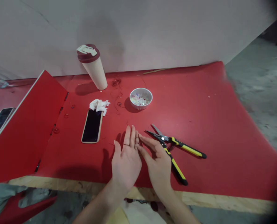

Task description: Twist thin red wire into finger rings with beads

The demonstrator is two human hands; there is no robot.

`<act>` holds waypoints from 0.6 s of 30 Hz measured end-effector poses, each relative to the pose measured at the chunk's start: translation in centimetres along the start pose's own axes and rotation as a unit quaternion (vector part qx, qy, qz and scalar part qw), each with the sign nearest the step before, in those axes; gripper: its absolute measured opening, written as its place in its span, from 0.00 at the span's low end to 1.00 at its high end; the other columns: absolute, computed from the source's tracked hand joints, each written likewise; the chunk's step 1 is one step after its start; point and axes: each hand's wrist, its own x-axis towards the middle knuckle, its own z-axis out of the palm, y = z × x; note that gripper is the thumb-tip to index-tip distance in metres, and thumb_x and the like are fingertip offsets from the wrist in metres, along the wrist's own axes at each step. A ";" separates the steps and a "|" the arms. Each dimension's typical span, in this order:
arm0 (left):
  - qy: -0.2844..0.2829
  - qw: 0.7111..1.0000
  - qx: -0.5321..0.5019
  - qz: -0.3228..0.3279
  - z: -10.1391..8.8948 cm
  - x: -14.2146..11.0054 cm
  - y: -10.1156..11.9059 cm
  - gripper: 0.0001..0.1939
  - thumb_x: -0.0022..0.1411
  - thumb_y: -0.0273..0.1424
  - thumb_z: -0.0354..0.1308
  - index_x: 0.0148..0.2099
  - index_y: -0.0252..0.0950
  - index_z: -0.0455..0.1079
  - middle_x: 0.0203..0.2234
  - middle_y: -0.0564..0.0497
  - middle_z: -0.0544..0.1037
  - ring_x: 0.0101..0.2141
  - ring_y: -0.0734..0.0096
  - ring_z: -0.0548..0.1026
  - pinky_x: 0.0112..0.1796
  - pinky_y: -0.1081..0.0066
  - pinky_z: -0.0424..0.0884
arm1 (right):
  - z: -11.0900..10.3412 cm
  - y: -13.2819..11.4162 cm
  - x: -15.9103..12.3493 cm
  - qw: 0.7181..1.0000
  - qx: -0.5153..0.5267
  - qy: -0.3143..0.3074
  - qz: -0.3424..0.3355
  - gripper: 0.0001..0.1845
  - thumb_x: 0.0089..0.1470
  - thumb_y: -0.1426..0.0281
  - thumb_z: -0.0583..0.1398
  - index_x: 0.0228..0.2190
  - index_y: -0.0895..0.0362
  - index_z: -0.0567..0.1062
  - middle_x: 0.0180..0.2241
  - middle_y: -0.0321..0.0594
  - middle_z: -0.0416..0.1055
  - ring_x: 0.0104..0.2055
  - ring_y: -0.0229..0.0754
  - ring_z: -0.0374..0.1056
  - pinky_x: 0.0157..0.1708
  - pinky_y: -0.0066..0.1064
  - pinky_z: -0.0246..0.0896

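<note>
A person's right hand (pixel 157 165) pinches narrowly at a small wire ring (pixel 137 140) on a finger of the open left hand (pixel 126 158), yellow-handled snips (pixel 187 147) just beside the right hand on a red table cover (pixel 210 174).

We find a bright red work mat (pixel 199 174) filling the scene. On it lie snips with yellow-and-black handles (pixel 187 148), a cream tumbler with a maroon lid (pixel 91 67), a white hole-dotted bowl of multicoloured beads (pixel 140 98), and a black-screened phone in a tan case (pixel 92 126).
</note>
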 end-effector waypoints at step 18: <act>-0.016 0.967 0.250 -0.048 -1.7 0.3 0.0 0.18 0.58 0.37 0.56 0.50 0.38 0.70 0.49 0.44 0.73 0.52 0.61 0.68 0.54 0.61 0.58 | -2.8 0.7 2.7 0.918 -0.217 -0.005 -0.332 0.10 0.55 0.76 0.58 0.37 0.52 0.75 0.31 0.39 0.77 0.33 0.42 0.71 0.34 0.35 0.68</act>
